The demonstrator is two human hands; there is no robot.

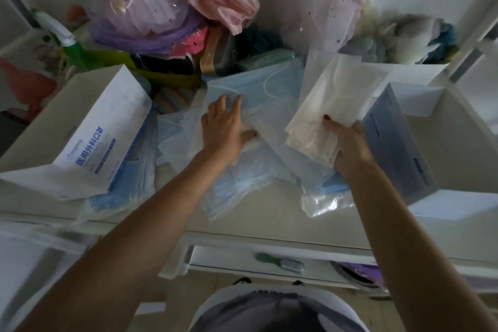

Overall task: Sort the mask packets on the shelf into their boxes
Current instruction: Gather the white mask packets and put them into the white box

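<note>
A loose heap of clear-wrapped blue mask packets [242, 178] covers the middle of the white shelf [269, 224]. My left hand [225, 127] lies flat on the top blue packet [258, 89], fingers spread. My right hand [350, 145] grips a stack of white mask packets [331, 105] by its near edge, thumb on top. A white box with blue lettering [99, 129] lies open at the left, with blue packets spilling from under it. A grey-blue box [396, 140] stands open at the right, just beside my right hand.
Behind the packets sit purple and pink fabric items [145, 16], a pink cloth [223, 0] and fluffy blue-white things [415, 38] against the wall. A green spray bottle [64, 40] stands at the back left. A brush [283, 263] lies on the lower shelf.
</note>
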